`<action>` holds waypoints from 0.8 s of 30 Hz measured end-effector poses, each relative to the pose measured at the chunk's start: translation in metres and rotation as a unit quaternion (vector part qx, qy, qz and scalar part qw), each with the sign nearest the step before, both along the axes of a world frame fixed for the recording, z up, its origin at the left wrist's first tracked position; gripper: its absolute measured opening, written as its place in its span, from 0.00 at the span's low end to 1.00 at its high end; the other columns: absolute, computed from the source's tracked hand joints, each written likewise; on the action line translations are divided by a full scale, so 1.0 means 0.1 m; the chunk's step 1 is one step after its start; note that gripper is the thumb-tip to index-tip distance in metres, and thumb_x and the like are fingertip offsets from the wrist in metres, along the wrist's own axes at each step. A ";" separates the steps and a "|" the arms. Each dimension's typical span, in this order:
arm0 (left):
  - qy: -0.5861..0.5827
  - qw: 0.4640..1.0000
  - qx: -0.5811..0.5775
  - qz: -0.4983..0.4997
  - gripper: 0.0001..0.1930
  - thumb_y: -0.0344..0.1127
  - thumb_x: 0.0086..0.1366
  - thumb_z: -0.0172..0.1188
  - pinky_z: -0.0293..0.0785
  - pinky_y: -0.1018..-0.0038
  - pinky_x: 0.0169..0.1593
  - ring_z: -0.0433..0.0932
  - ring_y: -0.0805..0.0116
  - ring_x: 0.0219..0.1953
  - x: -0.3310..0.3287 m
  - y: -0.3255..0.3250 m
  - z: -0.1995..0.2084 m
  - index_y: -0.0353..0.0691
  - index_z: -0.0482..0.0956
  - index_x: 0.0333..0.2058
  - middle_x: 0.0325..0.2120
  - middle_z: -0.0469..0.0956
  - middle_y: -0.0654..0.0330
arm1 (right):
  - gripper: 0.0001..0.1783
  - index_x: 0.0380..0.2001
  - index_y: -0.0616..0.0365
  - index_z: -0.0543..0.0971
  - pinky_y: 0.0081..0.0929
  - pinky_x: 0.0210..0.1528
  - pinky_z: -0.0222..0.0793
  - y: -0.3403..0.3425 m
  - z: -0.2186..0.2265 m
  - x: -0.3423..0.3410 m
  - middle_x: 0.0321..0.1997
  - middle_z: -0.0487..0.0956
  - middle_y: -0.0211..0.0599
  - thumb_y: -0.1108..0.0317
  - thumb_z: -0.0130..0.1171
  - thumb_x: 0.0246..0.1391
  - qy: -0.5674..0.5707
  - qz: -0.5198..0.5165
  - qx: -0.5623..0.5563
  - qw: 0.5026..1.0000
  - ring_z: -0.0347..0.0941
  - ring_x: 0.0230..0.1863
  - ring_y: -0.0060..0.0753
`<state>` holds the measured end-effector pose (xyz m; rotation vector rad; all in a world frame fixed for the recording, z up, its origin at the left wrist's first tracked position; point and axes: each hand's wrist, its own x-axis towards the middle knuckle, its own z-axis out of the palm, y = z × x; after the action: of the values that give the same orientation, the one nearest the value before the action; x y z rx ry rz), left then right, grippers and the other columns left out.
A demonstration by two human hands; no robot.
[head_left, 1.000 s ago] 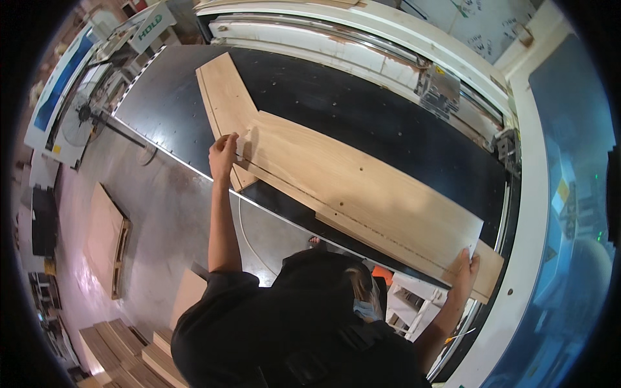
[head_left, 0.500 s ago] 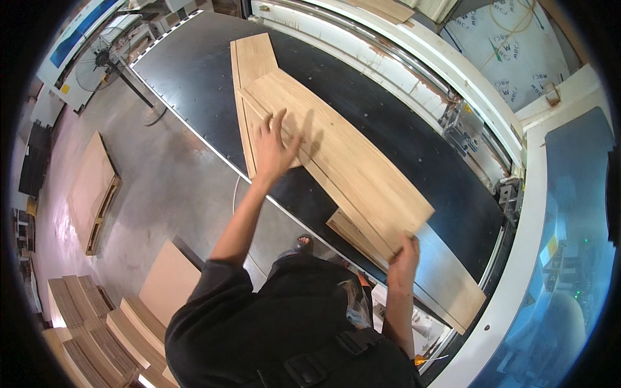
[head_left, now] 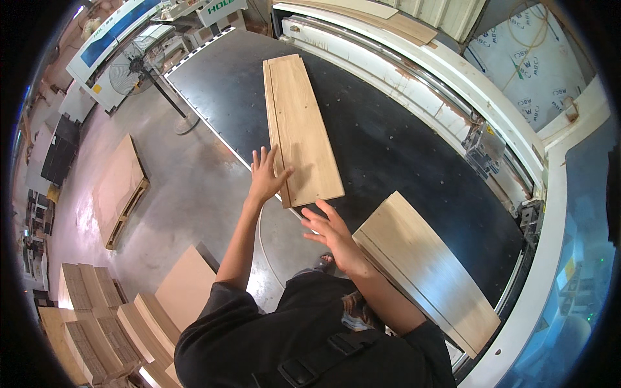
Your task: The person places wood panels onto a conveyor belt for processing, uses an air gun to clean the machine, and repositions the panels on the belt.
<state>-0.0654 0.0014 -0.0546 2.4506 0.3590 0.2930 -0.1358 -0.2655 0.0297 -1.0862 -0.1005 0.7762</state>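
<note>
Two groups of light wood-grain boards lie on a black table. The far boards stretch away from me, with a narrow groove along their left side. At their left long edge is my left hand, open with the fingers spread; whether it touches the wood I cannot tell. My right hand is open too, fingers apart, just short of the same boards' near end. Neither hand holds anything. The near boards lie to the right, beyond my right forearm, stacked with slightly uneven edges.
A white machine rail runs along the table's far side, with a blue translucent cover at right. On the floor to the left are a standing fan, a pallet with a flat panel and stacked board strips.
The board that spanned between my hands now lies lined up with the far boards. My right hand has left the near stack and come leftward. Both hands are off its former slant.
</note>
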 end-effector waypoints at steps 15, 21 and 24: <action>-0.049 0.953 0.284 -0.090 0.33 0.58 0.66 0.63 0.44 0.38 0.72 0.56 0.39 0.74 0.01 -0.65 -0.51 0.65 0.69 0.70 0.74 0.59 0.52 | 0.15 0.58 0.59 0.73 0.30 0.52 0.77 -1.13 0.05 -0.18 0.47 0.86 0.47 0.65 0.47 0.74 -0.104 -0.106 -0.086 0.985 0.82 0.47 0.32; -0.057 0.957 0.269 -0.090 0.33 0.59 0.66 0.62 0.46 0.37 0.72 0.57 0.41 0.74 0.06 -0.66 -0.56 0.69 0.70 0.69 0.73 0.61 0.54 | 0.14 0.56 0.59 0.74 0.27 0.51 0.75 -1.15 0.08 -0.20 0.45 0.86 0.43 0.67 0.47 0.74 -0.129 -0.098 -0.078 0.984 0.81 0.45 0.29; -0.052 0.960 0.259 -0.092 0.32 0.58 0.67 0.62 0.46 0.36 0.72 0.56 0.42 0.75 0.05 -0.66 -0.54 0.70 0.70 0.69 0.73 0.61 0.56 | 0.13 0.55 0.60 0.74 0.27 0.50 0.75 -1.20 0.03 -0.21 0.44 0.85 0.43 0.67 0.48 0.73 -0.132 -0.091 -0.070 0.984 0.81 0.45 0.29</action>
<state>-0.0608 -0.0647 -0.1085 2.9387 0.0001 0.4822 -0.1567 -0.3850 0.0332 -1.3104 -0.1706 0.4766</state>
